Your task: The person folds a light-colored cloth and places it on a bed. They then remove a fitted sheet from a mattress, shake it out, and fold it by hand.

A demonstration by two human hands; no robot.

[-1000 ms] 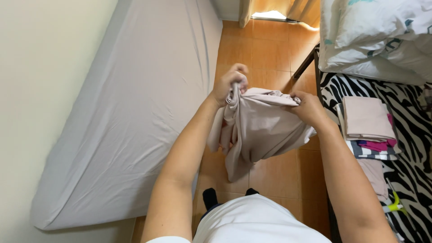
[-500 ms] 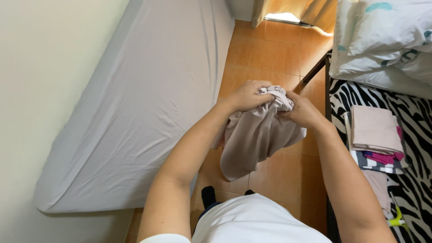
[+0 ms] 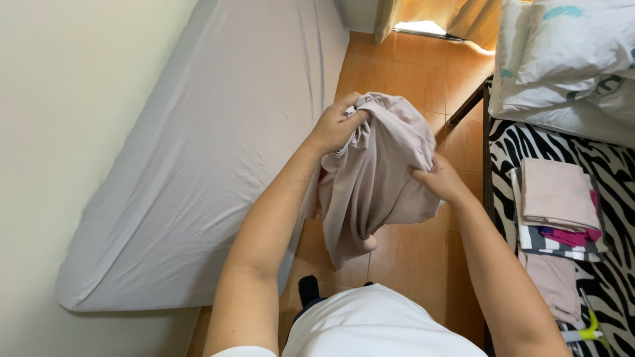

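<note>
A pale beige cloth hangs bunched in the air between both hands, above the tiled floor. The left hand is closed around a gathered top corner of the cloth, fingers curled tight into the folds. The right hand grips the cloth lower down on its other side, fingers pressed into the fabric. The loose end of the cloth drops below both hands toward the person's white shirt. To the left of the left hand lies a mattress in a grey sheet, against the wall. To the right of the right hand, a stack of folded clothes sits on a zebra-striped cover, with white pillows beyond it.
</note>
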